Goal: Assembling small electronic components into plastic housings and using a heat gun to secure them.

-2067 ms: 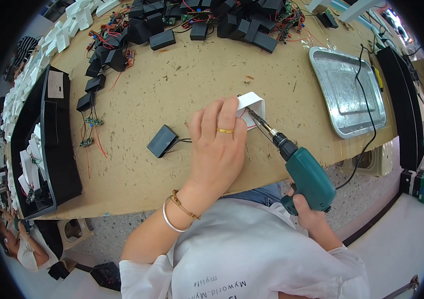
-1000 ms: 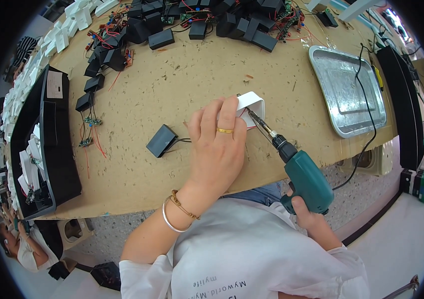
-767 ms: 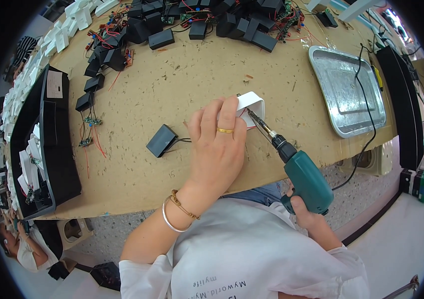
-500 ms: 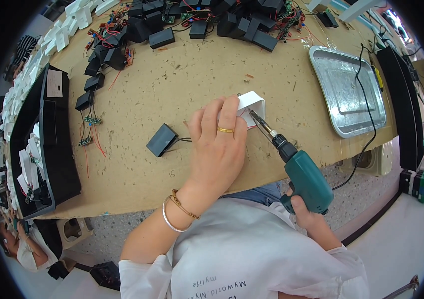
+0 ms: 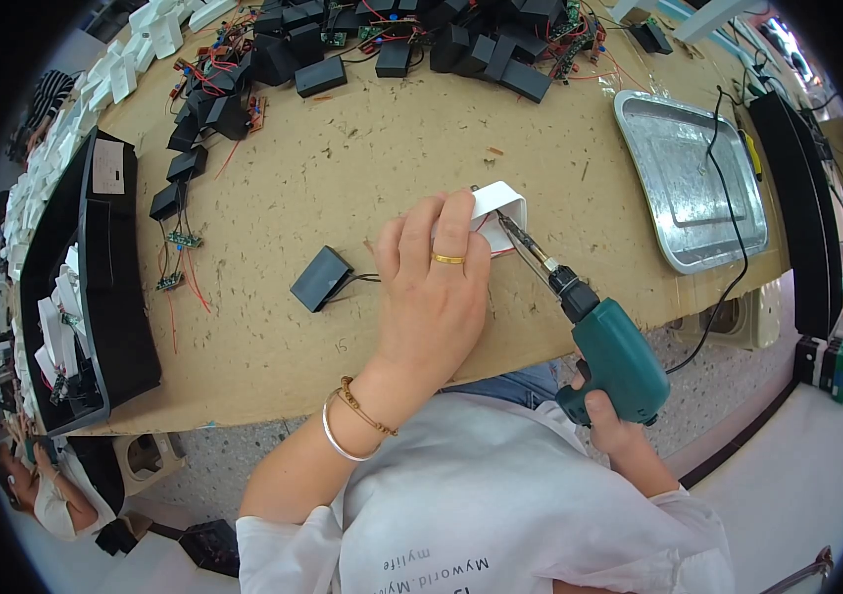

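My left hand (image 5: 436,272) is closed around a white plastic housing (image 5: 506,198), pressing it to the table; its open side faces right and red wire shows inside. My right hand (image 5: 607,421) grips the handle of a green pistol-shaped soldering iron (image 5: 621,358). The iron's tip reaches into the mouth of the housing; exactly what it touches there is too small to tell. Left of my left hand lies a black box-shaped module (image 5: 322,278), its dark wires running under my fingers.
A metal tray (image 5: 694,188) stands right, the iron's black cord across it. Black modules, circuit boards and red wires pile along the far edge (image 5: 481,49). A black bin (image 5: 109,287) with white parts is left, white housings (image 5: 149,40) beyond. Another person (image 5: 70,490) sits lower left.
The soldering iron has shifted slightly right with my right hand, and its tip has moved a little within the housing's opening. My left hand stays practically still.
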`<state>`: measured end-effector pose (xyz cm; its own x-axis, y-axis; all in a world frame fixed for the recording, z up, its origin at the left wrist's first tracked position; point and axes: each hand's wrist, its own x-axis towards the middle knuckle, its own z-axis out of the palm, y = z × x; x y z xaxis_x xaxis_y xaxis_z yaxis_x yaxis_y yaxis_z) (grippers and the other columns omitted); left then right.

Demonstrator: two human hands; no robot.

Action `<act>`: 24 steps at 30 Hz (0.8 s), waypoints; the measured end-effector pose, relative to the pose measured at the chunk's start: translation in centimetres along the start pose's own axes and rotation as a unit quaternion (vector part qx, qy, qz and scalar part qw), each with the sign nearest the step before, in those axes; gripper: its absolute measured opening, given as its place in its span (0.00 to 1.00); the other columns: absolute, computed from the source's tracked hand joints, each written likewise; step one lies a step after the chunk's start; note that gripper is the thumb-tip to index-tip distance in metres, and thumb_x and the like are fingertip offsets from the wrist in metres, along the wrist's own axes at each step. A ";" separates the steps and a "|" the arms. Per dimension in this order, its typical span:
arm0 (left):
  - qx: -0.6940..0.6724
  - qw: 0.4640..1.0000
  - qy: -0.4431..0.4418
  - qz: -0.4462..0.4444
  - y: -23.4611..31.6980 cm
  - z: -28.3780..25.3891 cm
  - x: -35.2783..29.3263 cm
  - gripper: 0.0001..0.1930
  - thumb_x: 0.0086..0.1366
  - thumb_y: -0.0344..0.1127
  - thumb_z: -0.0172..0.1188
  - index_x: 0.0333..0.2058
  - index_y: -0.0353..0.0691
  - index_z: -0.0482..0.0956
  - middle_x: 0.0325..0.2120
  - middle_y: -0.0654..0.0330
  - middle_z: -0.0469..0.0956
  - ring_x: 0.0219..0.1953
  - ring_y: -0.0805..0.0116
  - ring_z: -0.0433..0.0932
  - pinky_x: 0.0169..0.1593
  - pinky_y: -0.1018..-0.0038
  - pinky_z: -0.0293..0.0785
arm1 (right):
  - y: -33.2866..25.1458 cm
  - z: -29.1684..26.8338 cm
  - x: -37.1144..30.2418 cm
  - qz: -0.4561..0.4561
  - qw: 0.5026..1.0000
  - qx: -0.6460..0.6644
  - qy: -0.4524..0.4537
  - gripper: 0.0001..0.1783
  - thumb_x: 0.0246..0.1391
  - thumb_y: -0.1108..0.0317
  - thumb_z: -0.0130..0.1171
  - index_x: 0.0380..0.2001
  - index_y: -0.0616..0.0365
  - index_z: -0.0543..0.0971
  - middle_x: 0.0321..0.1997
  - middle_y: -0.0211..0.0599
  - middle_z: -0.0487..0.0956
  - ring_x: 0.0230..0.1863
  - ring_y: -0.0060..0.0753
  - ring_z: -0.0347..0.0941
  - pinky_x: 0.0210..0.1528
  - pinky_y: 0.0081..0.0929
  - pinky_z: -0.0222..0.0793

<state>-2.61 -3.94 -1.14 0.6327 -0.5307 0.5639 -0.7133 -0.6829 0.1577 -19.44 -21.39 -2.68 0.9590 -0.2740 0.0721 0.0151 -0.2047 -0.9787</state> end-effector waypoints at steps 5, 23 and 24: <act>0.002 1.000 0.002 0.003 0.0 -0.1 0.1 0.06 0.50 0.27 0.55 0.28 0.33 0.72 0.50 0.54 0.63 0.51 0.57 0.64 0.52 0.60 0.60 | 0.4 -0.4 -0.1 -0.017 1.000 -0.019 -0.016 0.28 0.47 0.61 0.64 0.47 0.69 0.70 0.27 0.32 0.76 0.28 0.21 0.72 0.32 0.20 0.67; -0.057 0.994 0.050 0.075 -1.0 -1.9 0.4 0.05 0.51 0.32 0.60 0.29 0.45 0.76 0.34 0.68 0.76 0.45 0.67 0.73 0.56 0.53 0.58 | 0.1 -0.2 0.2 -0.002 1.000 -0.002 0.002 0.28 0.47 0.59 0.65 0.46 0.70 0.71 0.28 0.33 0.76 0.27 0.20 0.72 0.31 0.19 0.68; -0.081 0.993 0.061 0.067 -1.2 -1.8 0.5 0.06 0.50 0.33 0.62 0.29 0.45 0.77 0.30 0.69 0.77 0.41 0.69 0.74 0.56 0.53 0.59 | 0.2 -0.3 0.2 -0.007 1.000 -0.006 -0.005 0.28 0.47 0.59 0.65 0.46 0.70 0.71 0.28 0.33 0.76 0.27 0.20 0.72 0.32 0.19 0.68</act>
<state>-2.02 -2.48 0.38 0.4951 -0.5399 0.6807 -0.8336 -0.5160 0.1971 -19.33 -21.80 -2.83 0.9615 -0.2619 0.0839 0.0252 -0.2201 -0.9752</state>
